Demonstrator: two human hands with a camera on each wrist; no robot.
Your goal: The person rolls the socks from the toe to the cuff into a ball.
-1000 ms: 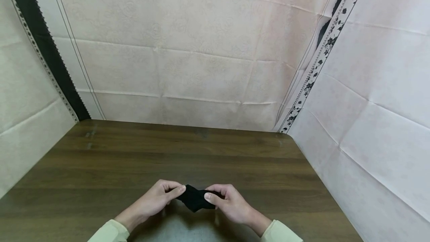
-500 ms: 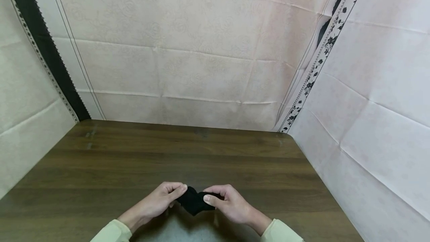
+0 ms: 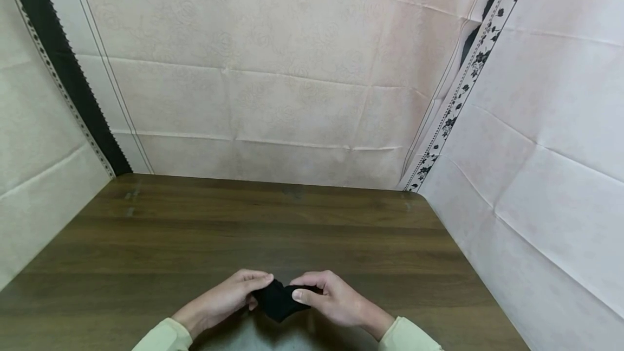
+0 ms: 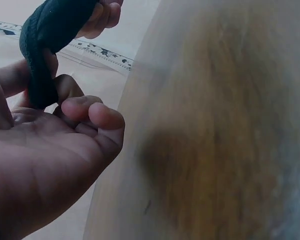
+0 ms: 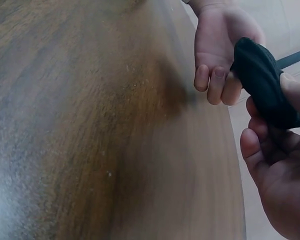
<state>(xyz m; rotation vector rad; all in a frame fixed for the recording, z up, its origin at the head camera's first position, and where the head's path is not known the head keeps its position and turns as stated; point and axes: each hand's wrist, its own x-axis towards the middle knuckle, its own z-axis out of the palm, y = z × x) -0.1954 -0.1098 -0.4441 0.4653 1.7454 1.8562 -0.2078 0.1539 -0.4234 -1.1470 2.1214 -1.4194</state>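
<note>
A small, soft black sock-like cloth is stretched between the two hands just above the table, low in the head view. My left hand pinches its left end between thumb and forefinger. The right end is in the grip of my right hand, thumb on top. From the left wrist, the cloth shows a seamed, folded edge, and the left hand's other fingers curl loosely below it. In the right wrist view the cloth is bunched and doubled over; its exact shape is hidden by folds.
Under the hands lies a brown wood-grain table, with a shiny pale patch at its near edge. Creased white cloth walls stand behind and at both sides; the right one has a dark floral border.
Both hands have come slightly lower and nearer to the body. The left hand has shifted a little right, so the cloth bends into a deeper dip between them. Both grips stay.
</note>
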